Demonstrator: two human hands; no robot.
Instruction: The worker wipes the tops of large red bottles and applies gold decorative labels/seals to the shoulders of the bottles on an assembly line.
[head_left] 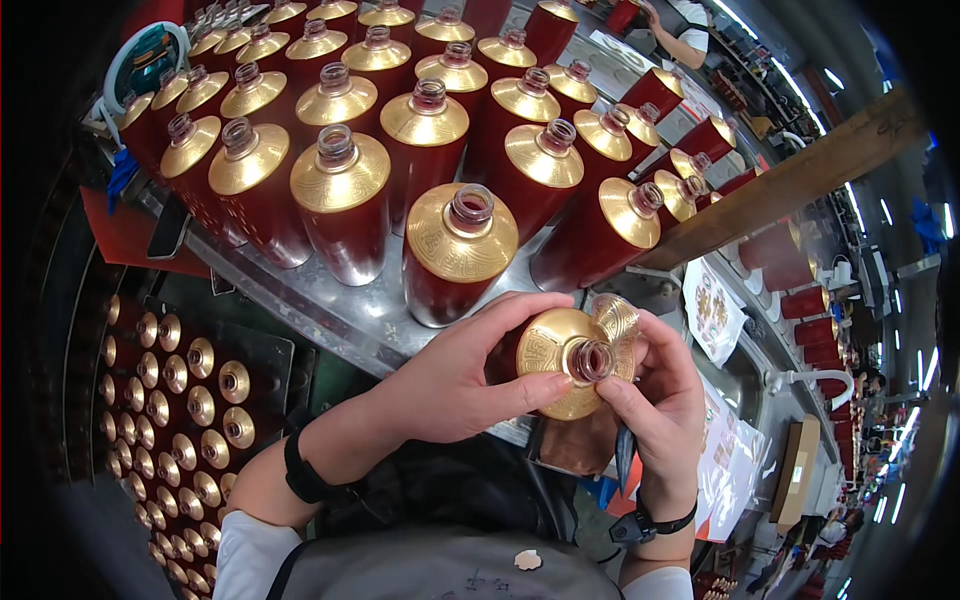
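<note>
My left hand (455, 385) is wrapped round a dark red glass bottle (552, 345) with a gold shoulder and a clear threaded neck, tilted toward me. Its thumb lies on the gold shoulder beside the neck. On the far side of the neck, my right hand (660, 415) pinches a thin gold patterned decal (613, 318), which curls up off the shoulder. The right thumb presses close to the bottle's mouth. A dark, pointed tool (624, 458) sticks down from beneath the right palm; how it is held is hidden.
Many upright red bottles (462, 240) with gold shoulders crowd the metal table (345, 325) ahead. More bottles (200, 400) stand lower down at the left. A wooden beam (790, 185) slants across the right, near printed sheets (712, 310) and a white tap (820, 378). Another person (680, 35) works far back.
</note>
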